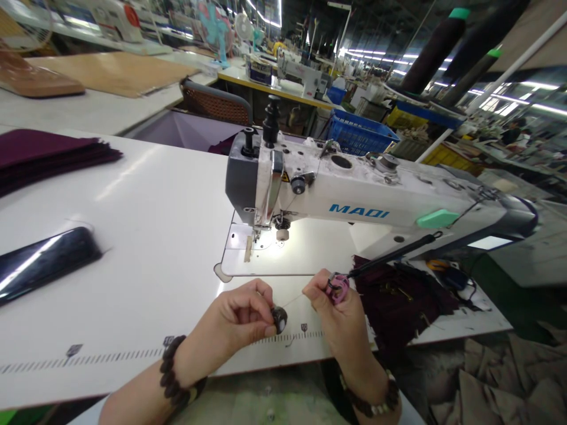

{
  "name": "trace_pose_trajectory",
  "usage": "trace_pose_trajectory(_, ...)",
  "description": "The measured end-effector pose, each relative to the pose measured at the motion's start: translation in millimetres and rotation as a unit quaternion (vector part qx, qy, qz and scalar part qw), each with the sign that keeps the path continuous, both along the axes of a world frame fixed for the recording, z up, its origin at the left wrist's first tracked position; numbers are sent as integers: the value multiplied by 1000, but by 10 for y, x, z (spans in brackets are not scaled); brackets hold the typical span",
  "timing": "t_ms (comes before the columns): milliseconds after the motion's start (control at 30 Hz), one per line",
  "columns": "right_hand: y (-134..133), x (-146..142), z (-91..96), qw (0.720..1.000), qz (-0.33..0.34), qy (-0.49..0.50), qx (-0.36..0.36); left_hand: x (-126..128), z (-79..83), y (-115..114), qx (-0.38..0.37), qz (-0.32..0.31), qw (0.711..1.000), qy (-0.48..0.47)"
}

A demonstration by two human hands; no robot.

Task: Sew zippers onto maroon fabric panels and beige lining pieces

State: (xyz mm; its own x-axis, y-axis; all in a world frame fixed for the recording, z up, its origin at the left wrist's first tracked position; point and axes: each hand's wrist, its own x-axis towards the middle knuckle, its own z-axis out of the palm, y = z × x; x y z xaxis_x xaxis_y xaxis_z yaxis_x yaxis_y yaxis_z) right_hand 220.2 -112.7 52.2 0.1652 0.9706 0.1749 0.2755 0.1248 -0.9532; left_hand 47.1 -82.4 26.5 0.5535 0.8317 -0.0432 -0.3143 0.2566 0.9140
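Note:
My left hand (241, 316) pinches a small dark bobbin case (279, 319) between thumb and fingers, just above the front edge of the sewing table. A thin thread (295, 300) runs from it to my right hand (341, 321), whose thumb and forefinger are closed on the thread's other end. Pink-handled thread snips (338, 287) sit against the fingers of that hand, on a black cord (394, 255) leading up to the machine. Behind both hands stands a white sewing machine (358, 195), its lamp lighting the needle plate (266, 239).
A dark phone (48, 260) lies on the white tabletop (146, 236) at left, below stacked maroon fabric (48, 156). More maroon cloth (398, 301) with a zipper pull lies right of my right hand. Brown fabric (500, 378) is heaped low at right. A blue basket (361, 133) stands behind the machine.

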Motion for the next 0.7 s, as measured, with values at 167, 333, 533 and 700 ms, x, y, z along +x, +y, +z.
trace_pose_trajectory(167, 53, 49, -115, 997, -10, 63, -42, 4, -29, -11, -51, 1, 996, -72)
trace_pose_trajectory(333, 138, 188, -209, 951, -76, 294, -50, -40, -70, -2, -172, 19, 980, -101)
trace_pose_trajectory(533, 82, 215, -207, 954, -58, 288, -60, -66, -71, 11, -209, 29, 972, -99)
trace_pose_trajectory(700, 54, 108, -258, 923, 44, 374, -75, -61, -43, 57, -96, 75, 993, 0)
